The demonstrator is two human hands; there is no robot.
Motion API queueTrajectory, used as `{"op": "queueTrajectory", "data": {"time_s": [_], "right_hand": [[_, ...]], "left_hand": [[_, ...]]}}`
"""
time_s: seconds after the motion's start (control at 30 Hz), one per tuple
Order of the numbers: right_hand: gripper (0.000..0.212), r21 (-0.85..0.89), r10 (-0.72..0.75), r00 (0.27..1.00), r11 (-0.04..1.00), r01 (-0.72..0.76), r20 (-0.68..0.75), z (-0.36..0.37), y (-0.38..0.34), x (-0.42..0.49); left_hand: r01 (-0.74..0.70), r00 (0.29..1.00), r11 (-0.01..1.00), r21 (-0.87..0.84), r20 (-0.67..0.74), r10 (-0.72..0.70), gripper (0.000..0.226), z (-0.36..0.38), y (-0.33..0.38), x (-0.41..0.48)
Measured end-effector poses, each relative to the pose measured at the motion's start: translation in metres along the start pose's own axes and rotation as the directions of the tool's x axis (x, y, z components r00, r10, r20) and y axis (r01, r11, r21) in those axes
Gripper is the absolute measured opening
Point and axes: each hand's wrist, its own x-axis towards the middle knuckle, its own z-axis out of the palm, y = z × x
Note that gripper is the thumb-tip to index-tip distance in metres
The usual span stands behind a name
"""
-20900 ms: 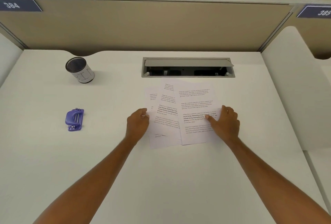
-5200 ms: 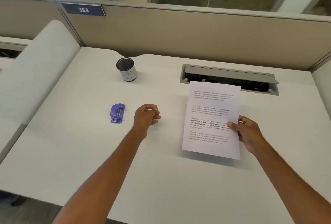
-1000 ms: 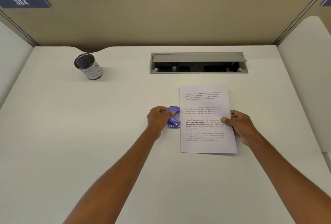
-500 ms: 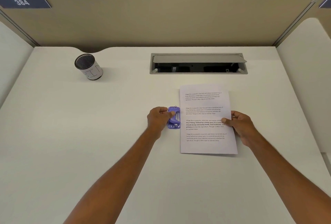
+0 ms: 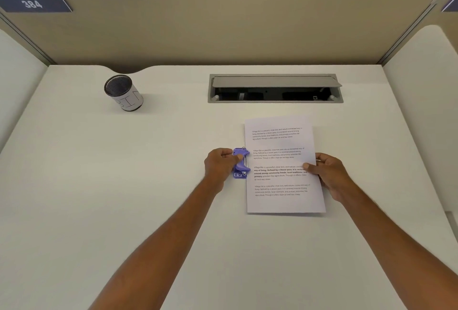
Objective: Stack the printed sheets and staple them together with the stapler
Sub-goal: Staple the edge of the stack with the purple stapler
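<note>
the printed sheets point(image 5: 285, 163) lie squared up in one neat stack right of centre in the frame, flat on the white surface point(image 5: 124, 198), text facing up. the purple stapler point(image 5: 241, 163) sits at the middle of the stack's left edge, its mouth just over that edge. the left hand point(image 5: 219, 166) has its fingers curled round the stapler's left side, thumb on top of it (whether it is pressing down, i cannot tell). the right hand point(image 5: 329, 173) pinches the stack's right edge at about mid-height, thumb lying on the top sheet and the other fingers tucked along the edge. both forearms reach in from the bottom of the frame. just above the sheets a grey cable hatch point(image 5: 275, 88) is set into the surface, its lid propped open. in the upper left stands a dark mesh cup point(image 5: 123, 92) with a white paper label, well apart from the stack. behind everything runs a beige partition point(image 5: 223, 29), with a blue plate reading 384 point(image 5: 33, 3) at its top left corner.
</note>
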Motion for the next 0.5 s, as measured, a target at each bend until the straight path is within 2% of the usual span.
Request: {"op": "queueTrajectory", "data": {"time_s": [0.5], "right_hand": [[0.027, -0.018, 0.023, 1.000, 1.000, -0.023, -0.017, 0.020, -0.003, -0.002]], "left_hand": [[0.007, 1.000, 1.000, 0.000, -0.001, -0.007, 0.047, 0.000, -0.001, 0.001]]}}
